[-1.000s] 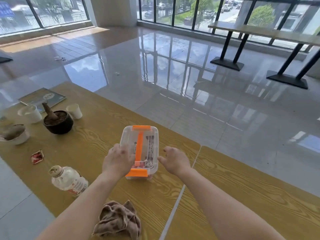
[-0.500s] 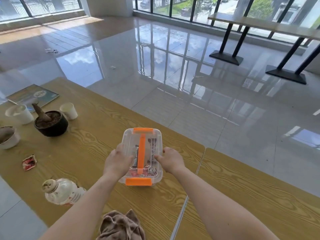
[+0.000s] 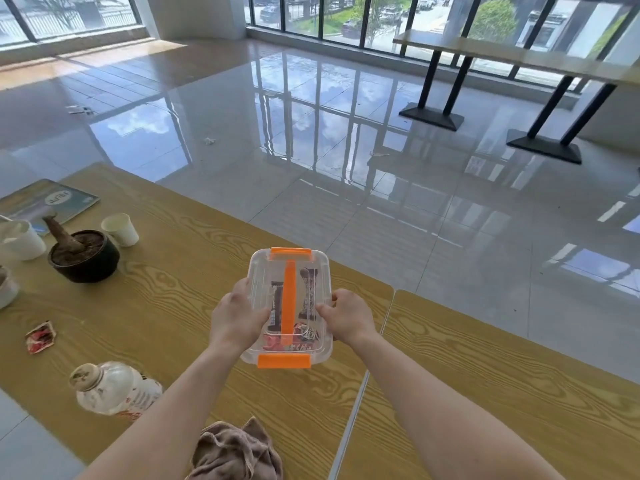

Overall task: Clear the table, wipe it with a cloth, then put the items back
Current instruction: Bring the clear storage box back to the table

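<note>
A clear plastic box point(image 3: 313, 268) with an orange handle and orange clips holds several wrapped snacks. My left hand point(image 3: 235, 317) grips its left side and my right hand point(image 3: 348, 318) grips its right side. The box is over the near part of the wooden table point(image 3: 173, 306); whether it touches the top I cannot tell. A crumpled brown cloth point(image 3: 239, 452) lies at the table's front edge, between my forearms.
On the left stand a black bowl with a pestle point(image 3: 85, 256), a paper cup point(image 3: 121, 229), a white cup point(image 3: 19, 239) and a book point(image 3: 48, 202). A plastic bottle point(image 3: 114, 388) and a red wrapper point(image 3: 41, 337) lie nearer. A second wooden table point(image 3: 502, 375) adjoins on the right.
Both hands have closed in from beside the box onto its two sides and now grip it. The box sits larger and closer in view.
</note>
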### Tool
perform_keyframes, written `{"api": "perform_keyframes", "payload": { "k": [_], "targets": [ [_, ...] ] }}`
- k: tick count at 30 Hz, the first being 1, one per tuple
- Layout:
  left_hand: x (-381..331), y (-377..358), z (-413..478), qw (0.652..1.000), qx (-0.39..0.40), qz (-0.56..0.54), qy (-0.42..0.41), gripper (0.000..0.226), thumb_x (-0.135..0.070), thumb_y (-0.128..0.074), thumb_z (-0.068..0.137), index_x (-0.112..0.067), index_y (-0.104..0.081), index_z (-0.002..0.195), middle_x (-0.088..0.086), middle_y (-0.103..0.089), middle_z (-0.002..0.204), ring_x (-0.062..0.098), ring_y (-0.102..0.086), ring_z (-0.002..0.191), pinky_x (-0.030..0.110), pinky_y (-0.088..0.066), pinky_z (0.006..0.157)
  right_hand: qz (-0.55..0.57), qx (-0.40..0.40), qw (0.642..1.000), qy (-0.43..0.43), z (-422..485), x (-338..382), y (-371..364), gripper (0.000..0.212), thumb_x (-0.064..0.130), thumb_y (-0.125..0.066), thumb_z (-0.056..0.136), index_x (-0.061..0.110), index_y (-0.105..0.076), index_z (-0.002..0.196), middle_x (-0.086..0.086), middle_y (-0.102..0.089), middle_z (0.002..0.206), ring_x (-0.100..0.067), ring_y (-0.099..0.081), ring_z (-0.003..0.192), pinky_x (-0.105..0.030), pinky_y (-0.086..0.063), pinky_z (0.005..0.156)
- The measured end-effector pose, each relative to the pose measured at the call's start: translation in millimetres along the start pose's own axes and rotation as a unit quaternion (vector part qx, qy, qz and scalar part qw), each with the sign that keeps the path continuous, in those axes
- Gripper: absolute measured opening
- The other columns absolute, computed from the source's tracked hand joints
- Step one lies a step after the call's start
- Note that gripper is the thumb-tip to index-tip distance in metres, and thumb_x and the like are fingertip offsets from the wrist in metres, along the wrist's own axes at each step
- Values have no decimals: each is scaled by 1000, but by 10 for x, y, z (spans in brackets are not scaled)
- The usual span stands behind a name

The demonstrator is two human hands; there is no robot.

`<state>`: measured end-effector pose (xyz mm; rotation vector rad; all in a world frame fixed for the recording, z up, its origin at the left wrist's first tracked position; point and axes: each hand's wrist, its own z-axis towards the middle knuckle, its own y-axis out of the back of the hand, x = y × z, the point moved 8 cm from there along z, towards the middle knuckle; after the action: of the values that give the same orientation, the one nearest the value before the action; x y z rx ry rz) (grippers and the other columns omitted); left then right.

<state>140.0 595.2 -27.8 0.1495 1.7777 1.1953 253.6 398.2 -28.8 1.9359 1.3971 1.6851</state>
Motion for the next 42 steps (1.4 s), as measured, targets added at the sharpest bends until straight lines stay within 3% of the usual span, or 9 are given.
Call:
{"api": "perform_keyframes", "payload": {
  "k": [6, 12, 15, 20, 27, 34, 37, 40, 42],
  "targets": [
    [-438, -147, -187, 998, 13, 4, -55, 55, -30, -75, 81, -23, -54, 131, -16, -54, 84, 9, -52, 78, 17, -29, 55, 20, -31, 999, -29, -309, -319, 367, 24, 35, -62, 91, 12, -63, 91, -5, -71, 86, -25, -71, 76, -47, -59, 75],
    [-915, -444, -468, 992, 49, -12, -116, 55, -30, -76, 80, -22, -55, 130, -14, -56, 83, 11, -55, 78, 24, -35, 58, 33, -83, 994, -70, -755, -761, 779, 25, 36, -64, 91, 11, -64, 90, -5, -73, 80, -22, -72, 64, -46, -60, 69],
    [-1158, -639, -643, 987, 74, -19, -144, 55, -32, -77, 80, -23, -55, 129, -17, -55, 81, 9, -56, 75, 21, -35, 56, 45, -110, 988, -95, -1013, -1018, 980, 25, 35, -64, 90, 10, -64, 88, -7, -73, 80, -23, -72, 64, -47, -60, 69],
    [-1547, -945, -966, 974, 118, -23, -194, 55, -34, -78, 79, -23, -55, 127, -14, -61, 84, 11, -60, 74, 22, -39, 56, 53, -151, 978, -132, -1451, -1427, 1264, 26, 36, -63, 91, 10, -65, 91, -9, -74, 87, -29, -72, 77, -47, -60, 75],
    [-2009, -1375, -1512, 958, 161, -24, -236, 63, -37, -76, 79, -25, -52, 136, -2, -73, 103, 16, -67, 87, 32, -52, 69, 52, -210, 961, -170, -2094, -2030, 1591, 30, 36, -62, 92, 9, -58, 81, -5, -63, 72, -17, -54, 61, -39, -54, 65],
    [-2454, -1926, -2322, 948, 196, -21, -251, 71, -42, -76, 78, -25, -48, 140, 0, -72, 110, 20, -65, 93, 31, -42, 70, 57, -247, 945, -206, -2822, -2828, 1948, 26, 35, -62, 88, 12, -59, 77, 2, -58, 69, -14, -49, 59, -32, -42, 56],
    [-2570, -2162, -2710, 947, 213, -26, -241, 71, -39, -78, 77, -25, -48, 140, -8, -69, 98, 13, -57, 82, 29, -41, 66, 44, -249, 942, -221, -3118, -3188, 2056, 26, 36, -61, 89, 12, -60, 81, -1, -64, 75, -14, -51, 62, -31, -41, 57],
    [-2646, -2365, -3068, 945, 223, -37, -236, 72, -39, -79, 75, -27, -47, 139, -25, -52, 78, 7, -54, 74, 18, -35, 55, 32, -256, 939, -226, -3376, -3506, 2121, 26, 37, -59, 92, 14, -59, 81, 3, -60, 73, -14, -50, 61, -31, -39, 56],
    [-2666, -2485, -3258, 945, 231, -40, -228, 74, -39, -79, 74, -29, -47, 140, -26, -49, 75, 6, -53, 74, 14, -32, 56, 27, -263, 938, -223, -3511, -3679, 2142, 27, 37, -59, 94, 15, -56, 78, 5, -57, 70, -11, -47, 59, -28, -36, 52]
  ]
}}
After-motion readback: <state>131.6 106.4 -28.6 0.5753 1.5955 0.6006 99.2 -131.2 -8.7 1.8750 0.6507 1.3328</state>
